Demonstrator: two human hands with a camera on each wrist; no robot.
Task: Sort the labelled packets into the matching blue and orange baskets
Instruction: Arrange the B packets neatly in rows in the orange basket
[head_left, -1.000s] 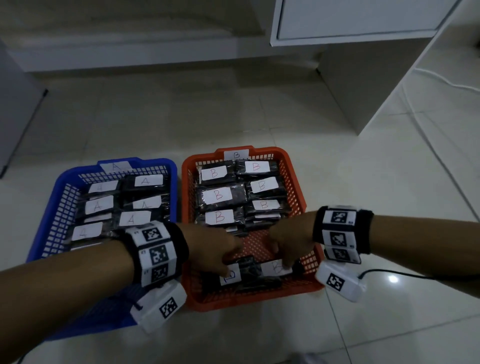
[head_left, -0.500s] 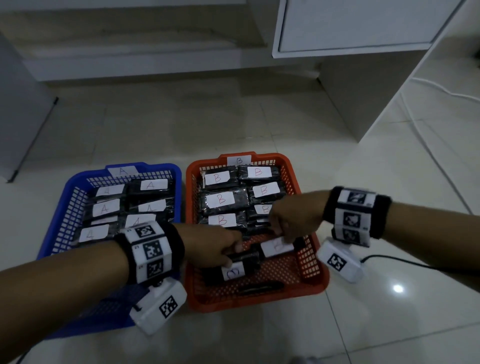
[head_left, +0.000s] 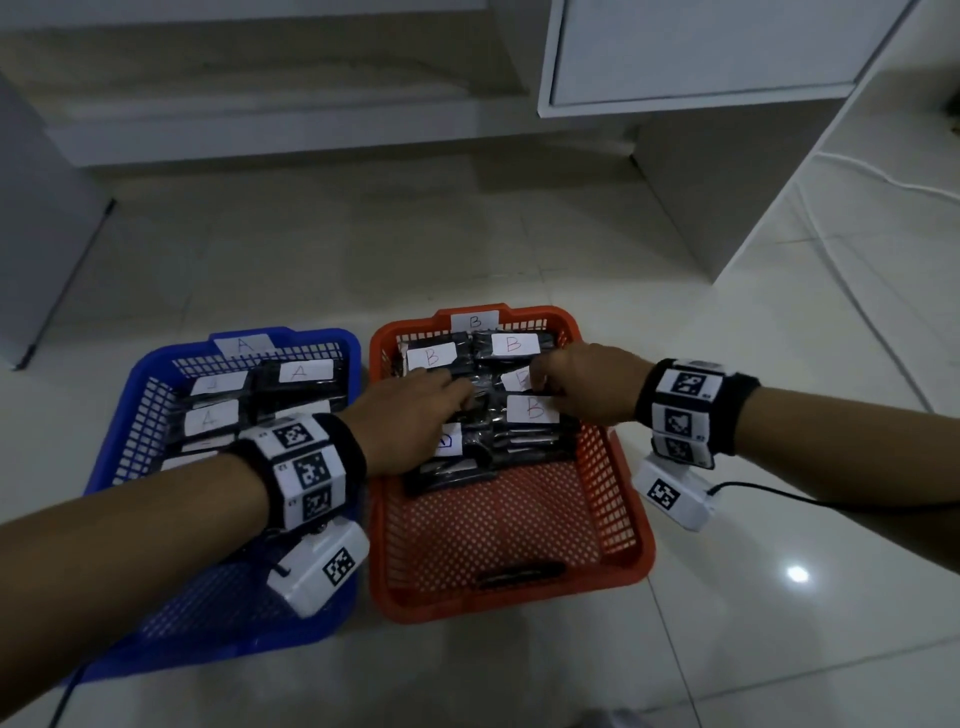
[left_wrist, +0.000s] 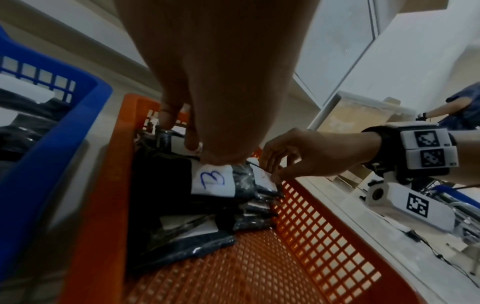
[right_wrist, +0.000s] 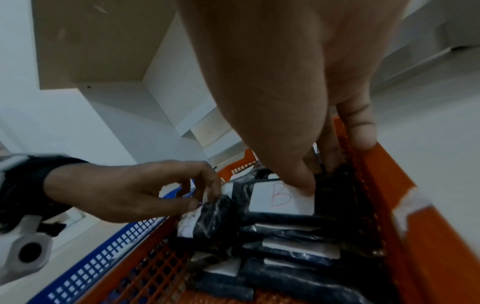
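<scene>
A: Fingers (left_wrist: 166, 115) of L hand (head_left: 410, 421) are curling down onto a black packet w/ blue "B" label (left_wrist: 211, 180), gripping it on top of the stack in the orange basket (head_left: 618, 499).

B: And R hand (head_left: 587, 384)?

A: R fingers (right_wrist: 303, 179) are pinching a packet w/ red "B" label (right_wrist: 281, 198), thumb pressing on the white label, other fingers reaching over its far edge. Pkt is lying flat on the right-hand stack, same basket.

B: Where are the rest of the pkts?

A: B-labelled packets (head_left: 511, 345) are sitting stacked in the far half of the orange basket; near half is showing bare mesh. A-labelled packets (head_left: 304, 371) are sitting in the blue basket (head_left: 135, 400), just beside the orange one, on its left. Both baskets are resting on the tiled floor (head_left: 779, 649). Each basket is carrying a paper tag on its far rim, "A" on blue, "B" on orange.

B: Anything else?

A: White cabinet (head_left: 701, 52) is standing beyond the baskets. White cable (head_left: 883, 179) is running along the floor, far right.
</scene>
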